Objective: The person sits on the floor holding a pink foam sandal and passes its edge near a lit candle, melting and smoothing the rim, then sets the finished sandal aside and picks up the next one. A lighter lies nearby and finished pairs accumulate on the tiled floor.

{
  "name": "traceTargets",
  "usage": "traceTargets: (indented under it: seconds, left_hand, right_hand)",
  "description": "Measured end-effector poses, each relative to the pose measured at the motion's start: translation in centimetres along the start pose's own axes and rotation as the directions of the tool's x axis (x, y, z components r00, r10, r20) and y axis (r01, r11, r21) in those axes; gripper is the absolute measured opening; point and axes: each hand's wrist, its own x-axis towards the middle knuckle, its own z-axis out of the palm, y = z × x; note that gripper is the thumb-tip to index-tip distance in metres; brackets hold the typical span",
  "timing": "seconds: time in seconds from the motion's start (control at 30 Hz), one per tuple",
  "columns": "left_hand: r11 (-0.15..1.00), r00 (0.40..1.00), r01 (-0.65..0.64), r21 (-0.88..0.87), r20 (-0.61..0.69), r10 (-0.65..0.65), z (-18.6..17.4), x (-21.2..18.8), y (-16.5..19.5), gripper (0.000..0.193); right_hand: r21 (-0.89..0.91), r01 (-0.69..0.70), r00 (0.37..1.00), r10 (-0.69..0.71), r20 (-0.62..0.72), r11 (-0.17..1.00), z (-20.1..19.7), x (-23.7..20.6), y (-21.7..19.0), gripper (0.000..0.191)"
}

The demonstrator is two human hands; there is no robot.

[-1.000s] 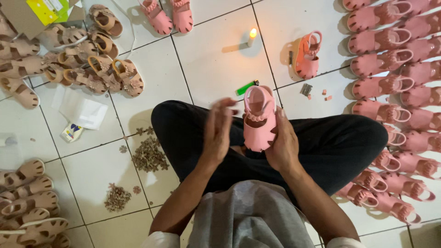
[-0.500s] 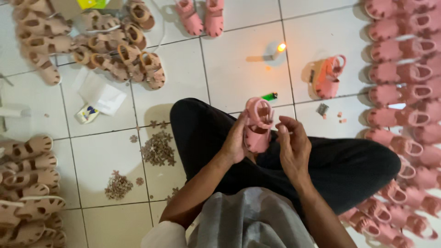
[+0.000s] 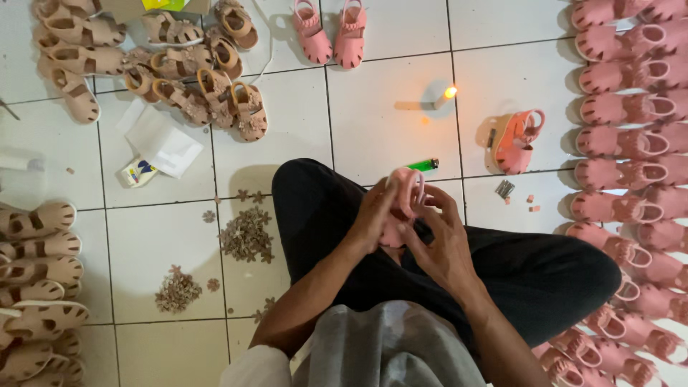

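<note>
1. Held over the lap of black trousers (image 3: 545, 272): one small pink sandal (image 3: 403, 204), in both hands at once.
2. Left hand (image 3: 373, 218) wrapped round the sandal's left side, fingers closed on it.
3. Right hand (image 3: 444, 247) on the sandal's right side, fingertips pinching at the strap near the top; clamped on the same sandal.
4. Long axis of the sandal running roughly away from the body, upper end with the looped strap pointing toward the green lighter (image 3: 423, 165); lower end hidden behind the hands, so heel or toe cannot be told.
5. Containers: only a cardboard box (image 3: 143, 7) at the top edge, mostly cut off, yellow-green packaging showing on it; contents otherwise unseen.
6. Loose on the white tile floor (image 3: 373, 122), in no container: two heaps of small brown flower trims (image 3: 247, 235) and (image 3: 178, 290) to the left of the knee.
7. Lit candle (image 3: 444, 97) standing on the floor beyond the lighter, a single pink sandal on its side (image 3: 517, 140) just right of it.
8. Pair of pink sandals (image 3: 331, 32) at the top, rows of pink sandals (image 3: 631, 136) down the right edge.
9. Beige sandals (image 3: 143, 64) massed top left, more beige ones (image 3: 36, 287) stacked lower left; white paper sheets (image 3: 161, 140) between them.
</note>
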Motion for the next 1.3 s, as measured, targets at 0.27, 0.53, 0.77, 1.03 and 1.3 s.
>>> traceTargets:
  seconds: [0.27, 0.53, 0.77, 1.03, 1.3]
  left_hand:
    - [0.96, 0.99, 0.061, -0.272, -0.108, -0.093, -8.7, 5.8, 4.8, 0.066]
    - [0.91, 0.795, -0.333, 0.246, -0.446, 0.412, -18.0, 16.0, 15.8, 0.066]
    - [0.69, 0.743, -0.292, 0.662, -0.298, 0.6, -18.4, 18.3, 13.1, 0.076]
    - [0.788, 0.68, 0.19, 0.586, -0.657, 0.325, -16.6, 18.1, 14.1, 0.072]
    - [0.749, 0.866, -0.113, 0.653, -0.305, 0.397, -13.5, 15.2, 8.2, 0.045]
  right_hand:
    - [0.101, -0.31, 0.949, 0.314, -0.023, 0.945, -2.3, -1.3, 3.9, 0.043]
    - [-0.005, -0.539, 0.84, 0.537, -0.079, 0.842, -5.5, -3.3, 8.2, 0.044]
    - [-0.079, -0.432, 0.884, 0.404, -0.236, 0.899, -9.6, -2.7, 15.1, 0.04]
    - [-0.415, -0.37, 0.928, 0.307, -0.212, 0.831, -8.1, 5.1, 22.2, 0.056]
    - [-0.408, -0.357, 0.934, 0.318, -0.161, 0.841, -7.1, 6.8, 22.3, 0.052]
